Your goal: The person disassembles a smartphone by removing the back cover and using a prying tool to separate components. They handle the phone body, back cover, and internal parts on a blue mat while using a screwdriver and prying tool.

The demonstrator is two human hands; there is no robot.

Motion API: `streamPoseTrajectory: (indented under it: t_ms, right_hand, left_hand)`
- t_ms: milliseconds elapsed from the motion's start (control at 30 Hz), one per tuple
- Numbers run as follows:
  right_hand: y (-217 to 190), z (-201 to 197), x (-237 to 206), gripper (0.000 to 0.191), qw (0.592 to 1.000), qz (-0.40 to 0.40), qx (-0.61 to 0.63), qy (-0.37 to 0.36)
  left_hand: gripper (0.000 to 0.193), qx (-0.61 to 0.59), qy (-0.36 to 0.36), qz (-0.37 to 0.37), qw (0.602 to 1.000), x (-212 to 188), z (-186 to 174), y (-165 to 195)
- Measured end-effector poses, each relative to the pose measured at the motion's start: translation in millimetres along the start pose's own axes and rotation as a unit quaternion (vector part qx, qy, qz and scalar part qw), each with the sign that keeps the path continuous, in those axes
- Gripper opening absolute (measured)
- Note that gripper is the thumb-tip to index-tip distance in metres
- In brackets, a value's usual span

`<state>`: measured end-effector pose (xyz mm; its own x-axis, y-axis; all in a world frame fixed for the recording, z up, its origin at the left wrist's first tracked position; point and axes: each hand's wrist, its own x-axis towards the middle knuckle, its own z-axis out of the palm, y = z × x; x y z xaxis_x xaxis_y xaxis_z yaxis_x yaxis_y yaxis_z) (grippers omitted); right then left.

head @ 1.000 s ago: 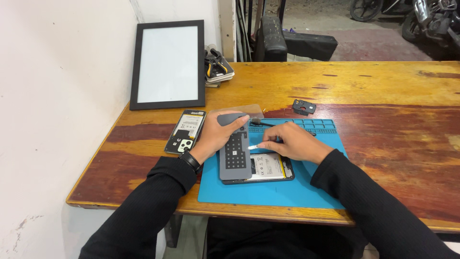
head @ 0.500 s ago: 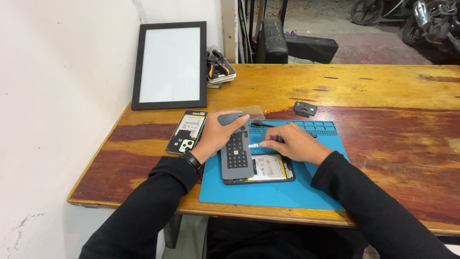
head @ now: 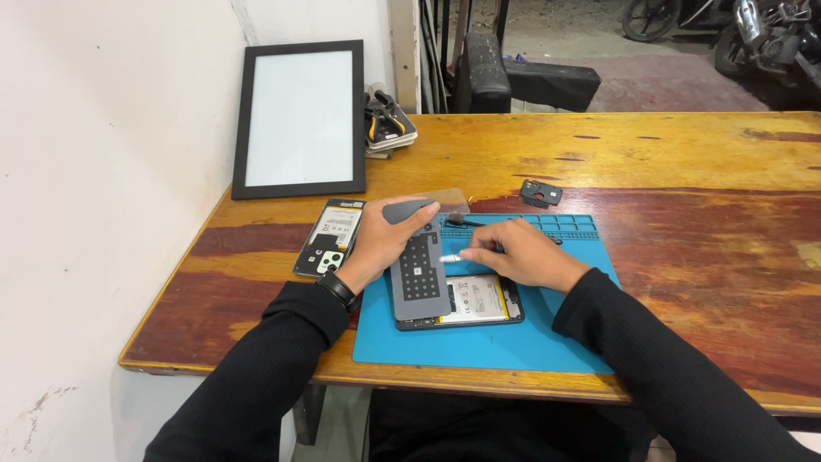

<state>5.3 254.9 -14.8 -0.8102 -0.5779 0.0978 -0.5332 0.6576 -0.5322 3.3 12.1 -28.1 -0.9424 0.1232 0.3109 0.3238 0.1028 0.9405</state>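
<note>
A grey rectangular tool case (head: 419, 272) is clasped by the left hand (head: 380, 244) over an opened dark phone (head: 479, 301) on the blue mat (head: 513, 342); a slim white tool (head: 451, 256) is pinched by the right hand (head: 522, 255).

Light: I'm seeing soft, even daylight | Glare: mild sheen on the wooden table (head: 684, 154) | Shadows: faint under both hands | Focus: sharp centre, slight wide-angle stretch at edges

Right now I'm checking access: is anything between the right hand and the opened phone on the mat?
Nothing visible does: the right hand holds a small tool just above the opened phone; the grey case lies left.
</note>
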Motion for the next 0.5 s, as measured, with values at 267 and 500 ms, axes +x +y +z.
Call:
streamPoseTrajectory:
  t_ms: [267,500]
  right_hand:
    - [0.8,-2.6,0.5,0.033,1.000,-0.013,0.009,-0.016]
    - [-1.3,-3.8,-0.9,0.036,1.000,-0.014,-0.005,-0.016]
  left_hand:
    - [0.043,0.013,0.005,-0.021,1.000,0.0,0.1,-0.2]
    - [0.043,0.025,-0.005,0.006,1.000,-0.2,-0.7,-2.8]
